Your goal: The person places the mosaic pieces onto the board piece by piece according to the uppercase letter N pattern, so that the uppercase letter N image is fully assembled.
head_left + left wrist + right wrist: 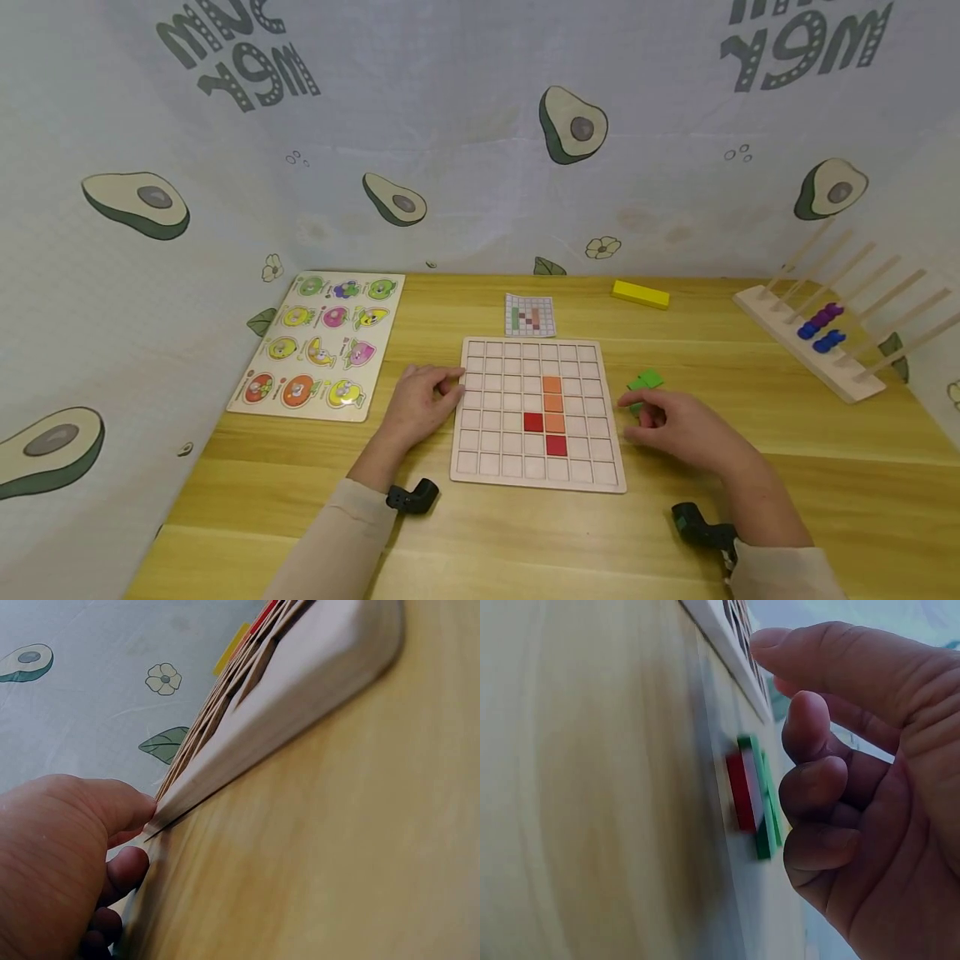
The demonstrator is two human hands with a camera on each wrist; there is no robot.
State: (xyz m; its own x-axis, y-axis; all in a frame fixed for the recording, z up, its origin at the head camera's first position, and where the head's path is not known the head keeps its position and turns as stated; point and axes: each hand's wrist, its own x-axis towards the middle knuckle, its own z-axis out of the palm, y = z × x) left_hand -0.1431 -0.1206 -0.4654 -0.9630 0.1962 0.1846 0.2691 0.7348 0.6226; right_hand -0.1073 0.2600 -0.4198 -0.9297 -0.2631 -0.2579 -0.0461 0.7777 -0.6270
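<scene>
A pale wooden grid board (480, 463) lies flat on the table, with orange tiles (552, 403) in a column and two red tiles (533, 422) in its cells. My left hand (417, 406) touches the board's left edge with its fingertips; the left wrist view shows them at the board's rim (255, 750). To the right of the board, my right hand (684, 429) hovers by several green tiles (647, 380), fingers loosely bent, nothing visible in them. Beside the green tiles (763, 844) in the right wrist view lies a red tile (740, 792).
A small printed pattern card (529, 316) lies just behind the board. A yellow block (641, 294) is at the back. On the left lies a fruit picture board (378, 350); at right stands a wooden peg rack (862, 387) with blue and purple beads (825, 317).
</scene>
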